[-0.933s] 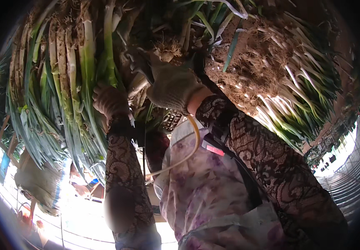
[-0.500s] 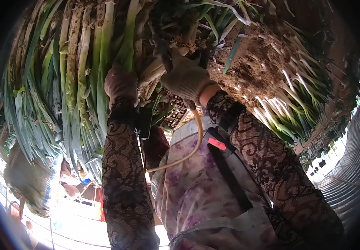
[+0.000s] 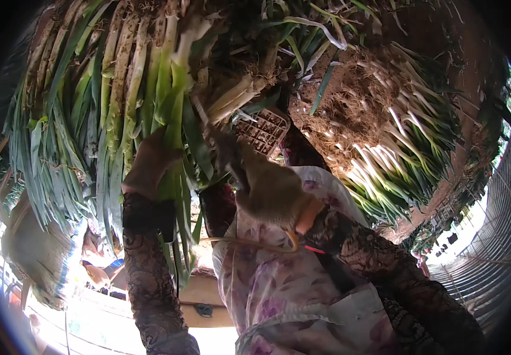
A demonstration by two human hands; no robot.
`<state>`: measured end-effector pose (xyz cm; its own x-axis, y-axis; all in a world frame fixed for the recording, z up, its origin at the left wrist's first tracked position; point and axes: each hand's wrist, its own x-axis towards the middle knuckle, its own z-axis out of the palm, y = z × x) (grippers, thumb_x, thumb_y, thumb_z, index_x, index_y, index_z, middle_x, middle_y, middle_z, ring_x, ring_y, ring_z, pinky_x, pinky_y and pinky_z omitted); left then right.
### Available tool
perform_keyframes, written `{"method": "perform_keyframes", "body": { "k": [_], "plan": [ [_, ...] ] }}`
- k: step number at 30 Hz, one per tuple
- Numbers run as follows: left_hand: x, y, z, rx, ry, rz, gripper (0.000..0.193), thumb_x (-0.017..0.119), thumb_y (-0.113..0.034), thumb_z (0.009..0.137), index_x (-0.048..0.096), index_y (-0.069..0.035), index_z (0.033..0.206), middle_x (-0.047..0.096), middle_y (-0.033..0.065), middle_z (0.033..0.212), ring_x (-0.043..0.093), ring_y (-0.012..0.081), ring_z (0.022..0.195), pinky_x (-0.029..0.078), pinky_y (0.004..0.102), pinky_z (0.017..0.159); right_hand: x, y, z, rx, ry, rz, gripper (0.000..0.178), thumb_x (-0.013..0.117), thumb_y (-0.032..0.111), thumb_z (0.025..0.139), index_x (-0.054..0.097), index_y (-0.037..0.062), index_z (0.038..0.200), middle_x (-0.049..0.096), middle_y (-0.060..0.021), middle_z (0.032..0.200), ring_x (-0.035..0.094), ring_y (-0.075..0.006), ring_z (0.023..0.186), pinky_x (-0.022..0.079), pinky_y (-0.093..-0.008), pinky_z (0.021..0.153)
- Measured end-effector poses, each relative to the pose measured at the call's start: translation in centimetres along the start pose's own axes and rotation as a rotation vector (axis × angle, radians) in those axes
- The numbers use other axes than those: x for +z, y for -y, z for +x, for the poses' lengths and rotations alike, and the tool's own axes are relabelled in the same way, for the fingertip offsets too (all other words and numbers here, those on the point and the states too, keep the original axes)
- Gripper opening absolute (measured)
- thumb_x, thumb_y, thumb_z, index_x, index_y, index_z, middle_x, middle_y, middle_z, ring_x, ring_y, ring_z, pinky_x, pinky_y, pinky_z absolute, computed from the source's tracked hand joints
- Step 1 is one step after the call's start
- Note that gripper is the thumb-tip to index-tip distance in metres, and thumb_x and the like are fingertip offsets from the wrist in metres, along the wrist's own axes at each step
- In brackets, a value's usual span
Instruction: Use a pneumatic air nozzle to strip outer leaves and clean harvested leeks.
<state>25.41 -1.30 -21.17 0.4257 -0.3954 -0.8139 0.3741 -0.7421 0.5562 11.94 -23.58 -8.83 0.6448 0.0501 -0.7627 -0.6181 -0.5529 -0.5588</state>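
Your left forearm [image 3: 153, 269], sleeved in dark lace, runs almost straight forward to a wrist [image 3: 149, 216] under a black band; your left hand [image 3: 152, 163] is curled closed, fingers partly hidden. Your right forearm [image 3: 400, 278], laced likewise, slants inward, bare skin at its wrist [image 3: 309, 214]. Your gloved right hand [image 3: 267, 186] points forward and leftward, fingertips blurred.

The leeks [image 3: 175, 89] are white to deep green, their roots [image 3: 350, 100] brown. The sleeves [image 3: 152, 266] are black floral lace, the apron [image 3: 282, 269] pale and purple-flowered.
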Motion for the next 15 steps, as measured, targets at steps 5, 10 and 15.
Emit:
{"method": "perform_keyframes", "body": {
  "k": [5, 10, 15],
  "plan": [
    [-1.8, -2.8, -4.3, -0.073, 0.081, -0.039, 0.053, 0.071, -0.010, 0.074, 0.058, 0.003, 0.124, 0.068, 0.0121, 0.097, 0.065, 0.0180, 0.084, 0.053, 0.0307, 0.075, 1.7, 0.2, 0.5, -0.005, 0.006, -0.014, 0.072, 0.061, 0.019, 0.080, 0.030, 0.0001, 0.142, 0.064, -0.0255, 0.103, 0.066, -0.0394, 0.092, 0.054, -0.0456, 0.079],
    [-2.3, -1.2, -5.1, -0.085, 0.092, -0.163, 0.050, 0.072, -0.011, 0.075, 0.059, 0.003, 0.121, 0.068, 0.0091, 0.099, 0.063, 0.0145, 0.084, 0.052, 0.0290, 0.074, -1.6, 0.1, 8.0, 0.061, -0.012, -0.050, 0.075, 0.061, 0.017, 0.079, 0.029, 0.0029, 0.144, 0.065, -0.0233, 0.105, 0.065, -0.0382, 0.099, 0.052, -0.0449, 0.086],
    [-2.0, -1.8, -8.1, -0.167, 0.199, -0.234, 0.047, 0.065, -0.012, 0.077, 0.058, 0.003, 0.121, 0.066, 0.0083, 0.093, 0.064, 0.0179, 0.079, 0.053, 0.0310, 0.072, -0.7, 0.2, 3.6, 0.131, 0.199, -0.064, 0.053, 0.054, 0.016, 0.083, 0.036, -0.0047, 0.129, 0.061, -0.0283, 0.114, 0.065, -0.0397, 0.102, 0.050, -0.0460, 0.090]
  ]
}}
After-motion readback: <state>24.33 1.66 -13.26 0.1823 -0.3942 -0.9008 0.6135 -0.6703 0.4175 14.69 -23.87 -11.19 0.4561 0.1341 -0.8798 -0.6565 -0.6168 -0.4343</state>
